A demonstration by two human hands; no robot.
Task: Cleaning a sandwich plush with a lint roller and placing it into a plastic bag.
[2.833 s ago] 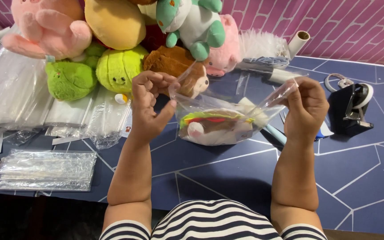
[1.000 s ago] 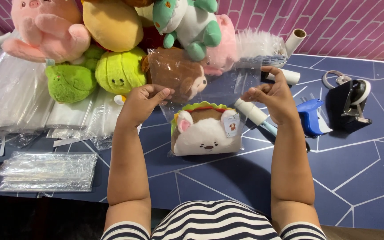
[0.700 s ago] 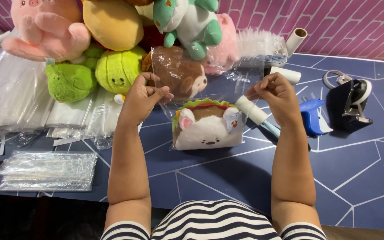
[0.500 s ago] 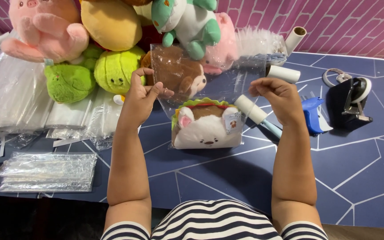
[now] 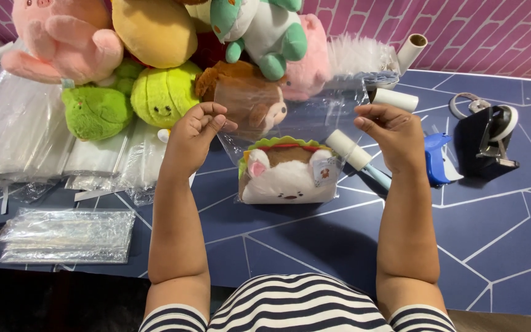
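Navy worktop with pale geometric lines, purple brick-pattern wall behind; soft toys heaped along the far edge, flat clear bags stacked at the left edge.

Item: clear plastic bag, mouth uppermost, holding a white, brown and green taco-shaped plush animal that rests mid-worktop, nearer the far edge.
Left hand: fingers pinched shut on the bag's upper left corner.
Right hand: fingers curled closed on the upper right corner.
Handling, as I judge: I should keep both corners level and the film taut, so the mouth stays straight.
Orientation: plush face towards me, ears up; long axis runs left to right, parallel to the near edge.
Adjacent: white lint roller, blue handheld tool
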